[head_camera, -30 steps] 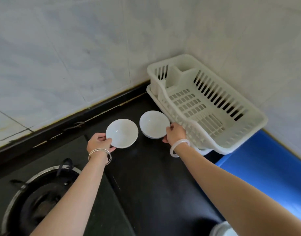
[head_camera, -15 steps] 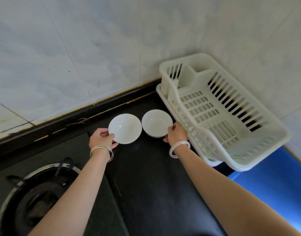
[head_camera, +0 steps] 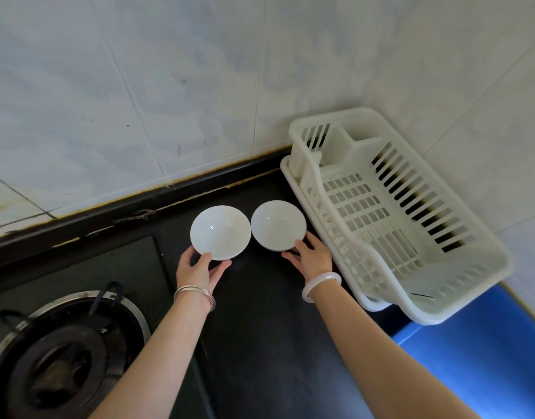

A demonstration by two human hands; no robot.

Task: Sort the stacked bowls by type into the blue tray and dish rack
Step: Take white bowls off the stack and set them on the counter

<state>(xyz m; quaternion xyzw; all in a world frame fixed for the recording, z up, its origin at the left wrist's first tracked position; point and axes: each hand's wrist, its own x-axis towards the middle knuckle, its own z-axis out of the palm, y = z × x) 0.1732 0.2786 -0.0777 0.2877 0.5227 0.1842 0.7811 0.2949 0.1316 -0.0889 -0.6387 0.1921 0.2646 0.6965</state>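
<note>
Two white bowls sit side by side over the black counter near the back wall. My left hand (head_camera: 199, 269) grips the near rim of the left bowl (head_camera: 220, 232), thumb on top. My right hand (head_camera: 311, 256) holds the near rim of the right bowl (head_camera: 278, 225), which lies just left of the white plastic dish rack (head_camera: 411, 267). The rack holds nothing. A part of the blue tray (head_camera: 484, 358) shows at the lower right, beyond the rack's near end. Whether the bowls rest on the counter or hover just above it is unclear.
A gas burner (head_camera: 60, 358) with a metal ring sits at the lower left. The tiled wall (head_camera: 169, 86) rises right behind the bowls and wraps around the corner behind the rack. Black counter (head_camera: 260, 343) stretches between my forearms.
Both hands carried the bowls slightly toward the back wall and lower, closer together. My left thumb now lies over the left bowl's rim. The camera view shifted, so the rack appears further right.
</note>
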